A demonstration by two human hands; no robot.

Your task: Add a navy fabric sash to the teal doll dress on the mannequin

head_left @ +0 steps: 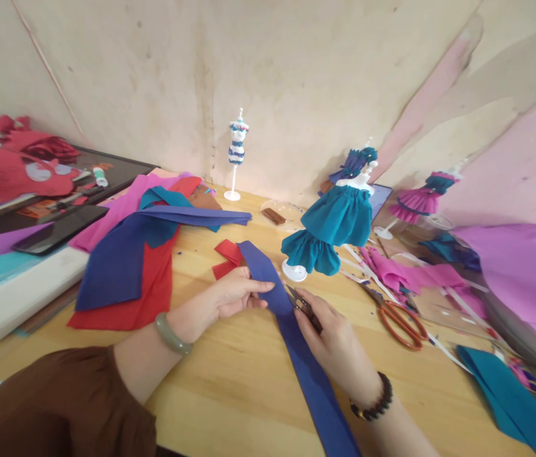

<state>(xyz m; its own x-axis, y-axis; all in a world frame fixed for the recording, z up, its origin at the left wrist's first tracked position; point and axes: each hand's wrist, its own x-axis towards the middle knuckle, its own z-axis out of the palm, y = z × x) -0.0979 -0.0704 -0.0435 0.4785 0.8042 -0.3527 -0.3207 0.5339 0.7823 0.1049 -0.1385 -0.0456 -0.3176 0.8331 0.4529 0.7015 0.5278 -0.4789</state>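
A long dark blue fabric strip [303,355] runs from the middle of the table down toward me. My left hand [241,293] pinches its left edge near the far end, thumb on top. In my right hand [329,336] is a small pair of dark thread snips [306,308], their points at the strip's right edge. Whether the blades touch the cloth I cannot tell. Small red fabric pieces [228,251] lie just beyond my left hand. A doll-sized dress form in a teal tiered dress [337,212] stands behind my right hand.
Folded blue fabric [113,266] lies over red cloth [163,279] at left, near a white device [25,298] and a phone [61,230]. Orange-handled scissors [403,324] and teal fabric [510,400] lie right. A small dress form [238,143] stands by the wall.
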